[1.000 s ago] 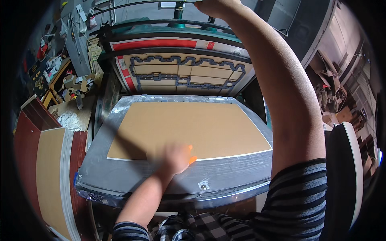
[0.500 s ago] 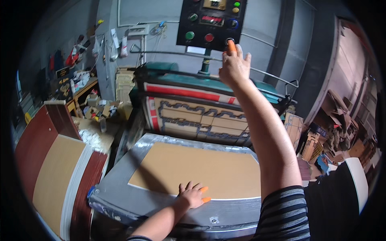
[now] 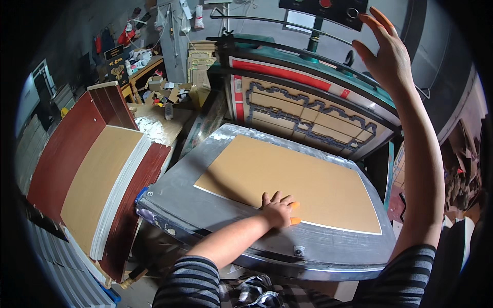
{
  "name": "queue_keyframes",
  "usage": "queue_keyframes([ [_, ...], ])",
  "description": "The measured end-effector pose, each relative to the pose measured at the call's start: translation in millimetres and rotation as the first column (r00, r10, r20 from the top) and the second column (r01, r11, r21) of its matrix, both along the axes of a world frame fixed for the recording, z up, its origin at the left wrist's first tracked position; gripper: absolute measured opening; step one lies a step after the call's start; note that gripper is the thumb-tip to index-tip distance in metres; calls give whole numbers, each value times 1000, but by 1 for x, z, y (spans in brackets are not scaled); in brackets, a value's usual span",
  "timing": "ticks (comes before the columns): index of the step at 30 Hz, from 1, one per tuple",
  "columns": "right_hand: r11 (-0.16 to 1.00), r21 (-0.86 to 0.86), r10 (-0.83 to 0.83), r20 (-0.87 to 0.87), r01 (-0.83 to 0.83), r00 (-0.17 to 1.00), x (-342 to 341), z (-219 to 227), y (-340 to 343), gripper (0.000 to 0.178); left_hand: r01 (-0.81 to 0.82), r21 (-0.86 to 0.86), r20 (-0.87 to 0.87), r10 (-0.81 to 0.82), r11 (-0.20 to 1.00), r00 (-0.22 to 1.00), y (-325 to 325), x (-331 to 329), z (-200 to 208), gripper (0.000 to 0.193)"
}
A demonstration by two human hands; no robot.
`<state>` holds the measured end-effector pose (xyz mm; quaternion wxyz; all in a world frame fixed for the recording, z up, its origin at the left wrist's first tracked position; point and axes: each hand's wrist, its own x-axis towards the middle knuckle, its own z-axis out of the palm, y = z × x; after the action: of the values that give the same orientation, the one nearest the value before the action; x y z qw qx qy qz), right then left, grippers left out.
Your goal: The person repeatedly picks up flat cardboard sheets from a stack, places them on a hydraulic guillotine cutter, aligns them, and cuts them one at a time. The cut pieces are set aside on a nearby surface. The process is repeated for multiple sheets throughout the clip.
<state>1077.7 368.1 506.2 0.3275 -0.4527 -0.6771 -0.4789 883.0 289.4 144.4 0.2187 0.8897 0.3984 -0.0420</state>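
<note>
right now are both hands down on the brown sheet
No, the left hand lies on the brown sheet, but the right hand is raised near the control panel.

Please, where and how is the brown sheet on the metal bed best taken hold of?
The brown sheet is probably best pinched at its near edge, from the person's side: it lies flat, a strip of metal bed extends before that edge, and the die board stands beyond the far one.

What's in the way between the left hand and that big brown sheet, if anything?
Nothing visible: the left hand lies right on the near edge of the brown sheet. The right hand is raised near the dark control panel.
</note>
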Motion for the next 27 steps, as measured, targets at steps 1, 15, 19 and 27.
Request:
queue_keyframes([
  [1,994,39,94,91,-98,991,-1,-7,-23,50,17,-13,-59,-18,1000,998,11,8,0,68],
  [15,920,-377,-105,15,102,994,25,-97,-328,34,-110,710,614,-535,696,580,123,47,191,22],
  [19,931,-365,-85,-226,-4,970,39,-134,-325,42,188,660,593,-658,727,464,55,35,138,15],
  [27,904,-397,-57,-478,-158,877,41,-211,-309,53,402,745,322,-815,532,482,3,-5,124,18],
])
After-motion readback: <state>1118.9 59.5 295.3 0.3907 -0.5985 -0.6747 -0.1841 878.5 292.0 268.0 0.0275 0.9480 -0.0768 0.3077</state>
